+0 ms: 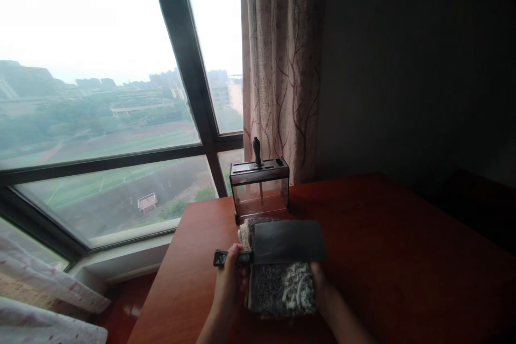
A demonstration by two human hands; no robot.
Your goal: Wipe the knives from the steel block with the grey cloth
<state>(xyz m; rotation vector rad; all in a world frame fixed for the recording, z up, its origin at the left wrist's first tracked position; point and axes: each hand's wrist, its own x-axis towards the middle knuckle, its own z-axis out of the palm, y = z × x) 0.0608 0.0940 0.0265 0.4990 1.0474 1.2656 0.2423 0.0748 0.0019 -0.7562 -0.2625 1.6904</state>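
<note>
A cleaver (288, 242) with a broad dark blade lies crosswise, its black handle to the left and blade to the right. My left hand (231, 271) is closed on the handle, the thumb lying over it. Beneath the blade is a folded grey towel (268, 287) with white patterning, showing both above and below the blade. At the towel's right edge, near the blade's far end, my right hand (321, 285) grips the cloth; most of its fingers are hidden.
Behind the towel, a clear-sided knife block (260, 172) with a dark top stands on the reddish wooden table (382, 236). One dark-handled tool (257, 150) is slotted upright in it. A curtain (278, 64) and large window frame (177, 27) stand beyond the table.
</note>
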